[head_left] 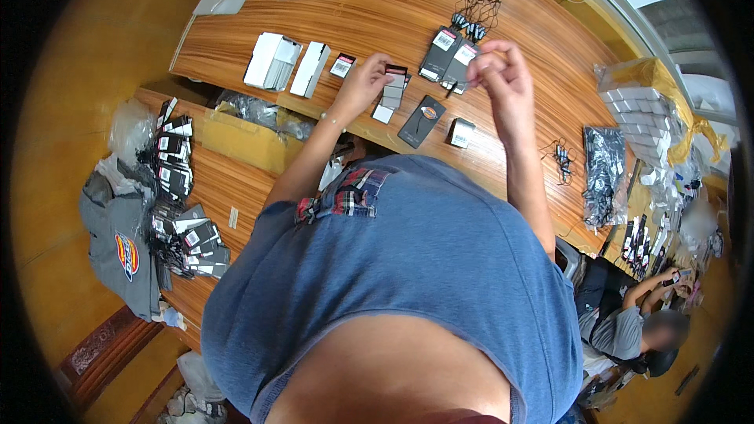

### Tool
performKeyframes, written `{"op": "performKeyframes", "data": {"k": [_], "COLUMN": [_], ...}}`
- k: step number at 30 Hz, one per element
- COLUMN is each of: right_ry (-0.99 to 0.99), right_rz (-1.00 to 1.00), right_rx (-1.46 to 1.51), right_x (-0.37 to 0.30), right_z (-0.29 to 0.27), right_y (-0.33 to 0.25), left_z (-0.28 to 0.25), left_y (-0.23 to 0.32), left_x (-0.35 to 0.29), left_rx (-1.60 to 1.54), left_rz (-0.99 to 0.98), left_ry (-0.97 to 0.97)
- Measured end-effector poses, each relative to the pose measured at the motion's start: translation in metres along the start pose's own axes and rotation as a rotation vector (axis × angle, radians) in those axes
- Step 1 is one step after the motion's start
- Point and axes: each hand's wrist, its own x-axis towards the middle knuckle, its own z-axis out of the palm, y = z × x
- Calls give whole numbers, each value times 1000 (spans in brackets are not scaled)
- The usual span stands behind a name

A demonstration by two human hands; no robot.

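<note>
My left hand [366,88] pinches the edge of a small black and white tag [394,76], above a row of white labels [383,113] on the wooden table. To the right, my right hand [506,82] is raised with its fingers curled and thumb bent in. Whatever its fingertips hold, if anything, is too small to make out. Beside it lie two stacks of black hang tags [440,51] with white stickers and black strings [477,12]. Closer to me rest a single black hang tag [422,122] with an orange emblem and a short stack of labels [461,133].
White label stacks [272,61] stand on the left of the wooden table [353,12]. On the right are loose black strings [561,162], a bagged black bundle [603,173] and a plastic-wrapped box [640,114]. Many tags [174,157] lie at far left. Another person [620,334] sits at lower right.
</note>
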Motion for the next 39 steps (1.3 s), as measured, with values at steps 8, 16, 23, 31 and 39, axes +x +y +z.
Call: {"op": "performKeyframes", "data": {"k": [8, 16, 23, 31, 39], "right_ry": [103, 132, 185, 200, 167], "right_rz": [-96, -68, -124, -144, -118], "right_rx": [-359, -470, -346, -246, -54], "right_x": [6, -2, -3, -1, 1], "right_z": [20, 13, 6, 11, 9], "right_y": [7, -12, -3, 0, -2], "left_z": [4, 24, 25, 18, 14], "left_y": [134, 154, 157, 169, 163], "left_x": [1, 4, 7, 6, 19], "left_rx": [-198, -152, -180, 32, 392], "left_rz": [113, 261, 231, 395, 832], "left_ry": [95, 101, 41, 37, 156]}}
